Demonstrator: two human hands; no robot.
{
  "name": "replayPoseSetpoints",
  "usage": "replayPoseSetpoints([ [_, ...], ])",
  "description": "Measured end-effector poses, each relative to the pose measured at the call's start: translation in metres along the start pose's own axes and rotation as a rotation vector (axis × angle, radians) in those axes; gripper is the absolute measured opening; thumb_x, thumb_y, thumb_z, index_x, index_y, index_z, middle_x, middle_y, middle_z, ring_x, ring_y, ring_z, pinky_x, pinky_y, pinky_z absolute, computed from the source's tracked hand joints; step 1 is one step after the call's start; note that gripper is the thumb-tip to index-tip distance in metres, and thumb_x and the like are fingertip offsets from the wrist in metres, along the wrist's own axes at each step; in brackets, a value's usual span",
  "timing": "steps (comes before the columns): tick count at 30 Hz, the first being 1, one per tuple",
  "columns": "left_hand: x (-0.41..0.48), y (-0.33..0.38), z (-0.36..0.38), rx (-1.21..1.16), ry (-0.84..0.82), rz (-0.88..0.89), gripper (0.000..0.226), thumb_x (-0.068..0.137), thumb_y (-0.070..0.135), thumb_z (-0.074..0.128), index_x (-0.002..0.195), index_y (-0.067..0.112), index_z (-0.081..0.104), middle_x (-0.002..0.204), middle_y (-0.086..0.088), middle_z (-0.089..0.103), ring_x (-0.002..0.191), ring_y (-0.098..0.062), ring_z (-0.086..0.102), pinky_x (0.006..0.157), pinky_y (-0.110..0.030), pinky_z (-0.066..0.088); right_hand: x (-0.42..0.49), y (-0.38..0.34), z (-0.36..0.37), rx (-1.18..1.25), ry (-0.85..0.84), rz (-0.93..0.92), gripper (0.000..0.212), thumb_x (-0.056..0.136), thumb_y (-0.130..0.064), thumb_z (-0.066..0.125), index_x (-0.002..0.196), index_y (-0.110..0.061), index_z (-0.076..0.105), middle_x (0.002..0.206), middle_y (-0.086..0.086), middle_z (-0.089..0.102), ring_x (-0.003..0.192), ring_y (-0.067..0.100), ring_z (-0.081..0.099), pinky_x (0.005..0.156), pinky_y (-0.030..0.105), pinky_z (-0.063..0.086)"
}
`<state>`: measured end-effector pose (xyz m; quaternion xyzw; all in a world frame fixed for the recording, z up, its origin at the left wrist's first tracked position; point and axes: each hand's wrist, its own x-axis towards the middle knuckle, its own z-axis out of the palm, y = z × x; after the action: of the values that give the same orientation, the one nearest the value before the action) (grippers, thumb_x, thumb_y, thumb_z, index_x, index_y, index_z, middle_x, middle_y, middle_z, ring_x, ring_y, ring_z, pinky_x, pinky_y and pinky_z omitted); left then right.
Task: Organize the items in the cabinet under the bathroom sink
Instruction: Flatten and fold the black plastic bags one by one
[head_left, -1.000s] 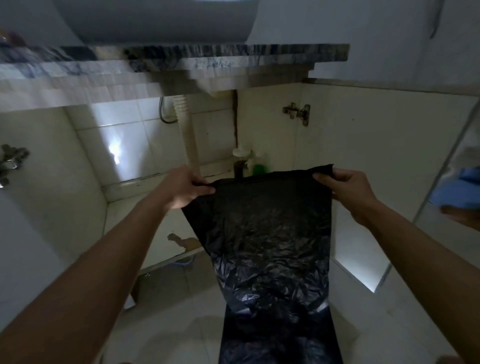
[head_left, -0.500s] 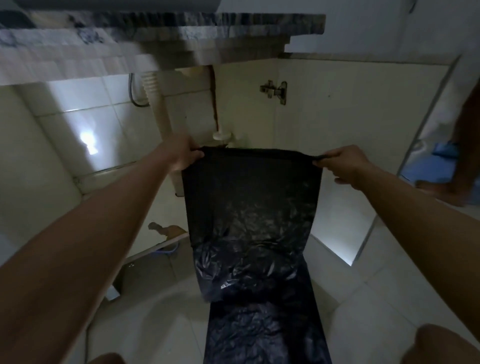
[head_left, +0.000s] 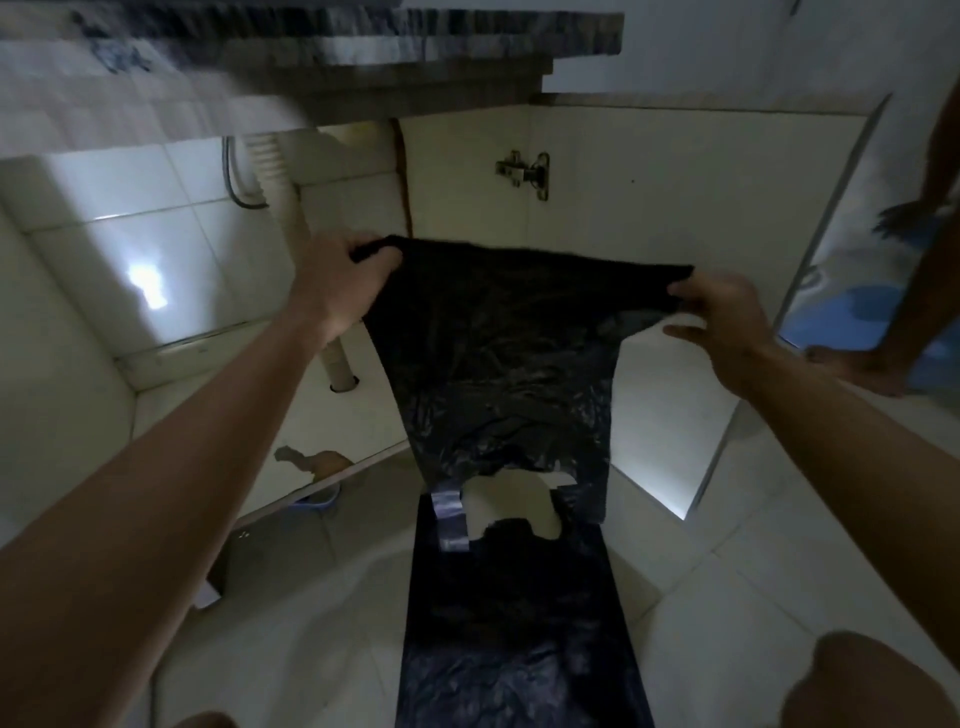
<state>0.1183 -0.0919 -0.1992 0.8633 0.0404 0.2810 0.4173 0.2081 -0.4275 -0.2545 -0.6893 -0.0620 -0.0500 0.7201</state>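
A black plastic bag (head_left: 498, 353) hangs spread out in front of the open cabinet under the sink. My left hand (head_left: 337, 280) grips its upper left corner and my right hand (head_left: 722, 317) pinches its upper right corner. The bag's lower end with its handle cut-out hangs just above a second black plastic bag (head_left: 514, 623) that lies flat on the floor tiles. The cabinet floor (head_left: 322, 426) behind the bag is bare where visible; the bag hides the cabinet's right part.
A white drain pipe (head_left: 291, 218) runs down to the cabinet floor. The open cabinet door (head_left: 691, 208) with a metal hinge (head_left: 522, 171) stands to the right. Another person's leg and foot (head_left: 883, 364) are on a blue mat at far right. My knee (head_left: 878, 686) shows at bottom right.
Both hands have lifted the hanging bag higher, so its lower end has come off the bag on the floor. The view has tilted further down and the bottles at the back are now hidden.
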Motion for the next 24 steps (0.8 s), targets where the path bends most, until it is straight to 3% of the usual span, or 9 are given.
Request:
replayPoseSetpoints([
  [2,-0.009,-0.012,-0.008,-0.076,-0.184,-0.108,0.007,0.092,0.019,0.065,0.093,0.018,0.071,0.092,-0.004,0.072,0.077,-0.004,0.068,0.072,-0.014,0.053,-0.008,0.013,-0.01,0.018,-0.061,0.068,0.018,0.093,-0.005,0.046,0.087,-0.012,0.061,0.095,0.004,0.063,0.091,0.019,0.06,0.086,0.036,0.05],
  [5,-0.022,-0.033,-0.014,-0.046,-0.47,-0.324,0.019,0.089,0.029,0.065,0.101,0.015,0.07,0.103,-0.012,0.071,0.098,-0.031,0.067,0.094,-0.041,0.051,-0.016,0.038,-0.022,-0.028,-0.196,0.221,0.011,0.087,-0.01,0.045,0.088,-0.009,0.056,0.102,0.013,0.061,0.093,0.028,0.06,0.09,0.042,0.047],
  [8,-0.038,-0.043,0.0,-0.025,-0.701,-0.496,0.027,0.084,0.025,0.067,0.105,0.008,0.065,0.104,-0.016,0.067,0.09,-0.027,0.067,0.076,-0.034,0.058,-0.026,0.062,-0.027,-0.143,-0.336,0.386,0.027,0.073,-0.018,0.055,0.095,-0.003,0.054,0.107,0.023,0.062,0.094,0.035,0.064,0.085,0.045,0.051],
  [10,-0.047,-0.05,0.016,-0.003,-0.853,-0.615,0.03,0.081,0.023,0.067,0.103,0.003,0.065,0.099,-0.015,0.068,0.079,-0.021,0.07,0.063,-0.027,0.056,-0.035,0.076,-0.026,-0.317,-0.402,0.461,0.024,0.087,-0.016,0.05,0.102,0.001,0.055,0.107,0.025,0.065,0.096,0.036,0.066,0.084,0.044,0.053],
  [12,-0.058,-0.06,0.032,0.034,-0.976,-0.728,0.018,0.09,0.016,0.059,0.095,0.001,0.068,0.093,-0.015,0.069,0.073,-0.02,0.071,0.064,-0.028,0.056,-0.044,0.094,-0.028,-0.437,-0.452,0.552,0.023,0.095,-0.012,0.042,0.105,0.002,0.057,0.102,0.023,0.069,0.1,0.039,0.066,0.094,0.049,0.052],
  [16,-0.084,-0.09,0.061,0.094,-1.145,-0.843,0.017,0.074,0.021,0.071,0.082,0.008,0.077,0.101,-0.017,0.071,0.099,-0.036,0.065,0.101,-0.049,0.049,-0.063,0.128,-0.032,-0.658,-0.559,0.724,0.027,0.09,-0.019,0.047,0.108,-0.005,0.063,0.108,0.017,0.072,0.108,0.034,0.065,0.108,0.051,0.042],
  [18,-0.099,-0.104,0.073,0.124,-1.193,-0.886,0.024,0.067,0.025,0.075,0.085,0.01,0.076,0.107,-0.015,0.068,0.104,-0.036,0.063,0.101,-0.049,0.049,-0.074,0.143,-0.032,-0.727,-0.613,0.802,0.025,0.091,-0.022,0.048,0.107,-0.011,0.063,0.113,0.014,0.07,0.11,0.03,0.064,0.11,0.049,0.04],
  [21,-0.123,-0.125,0.089,0.19,-1.222,-0.934,0.016,0.079,0.028,0.07,0.092,0.018,0.068,0.114,-0.008,0.057,0.098,-0.029,0.059,0.083,-0.041,0.05,-0.092,0.166,-0.029,-0.769,-0.63,0.906,0.025,0.089,-0.022,0.051,0.108,-0.013,0.065,0.112,0.014,0.071,0.107,0.03,0.065,0.112,0.047,0.038],
  [24,-0.144,-0.141,0.101,0.24,-1.218,-0.984,0.013,0.084,0.026,0.067,0.095,0.022,0.062,0.125,-0.007,0.045,0.107,-0.03,0.054,0.09,-0.043,0.045,-0.107,0.186,-0.026,-0.796,-0.641,0.987,0.021,0.091,-0.02,0.05,0.102,-0.015,0.067,0.102,0.011,0.074,0.101,0.029,0.068,0.115,0.051,0.033],
])
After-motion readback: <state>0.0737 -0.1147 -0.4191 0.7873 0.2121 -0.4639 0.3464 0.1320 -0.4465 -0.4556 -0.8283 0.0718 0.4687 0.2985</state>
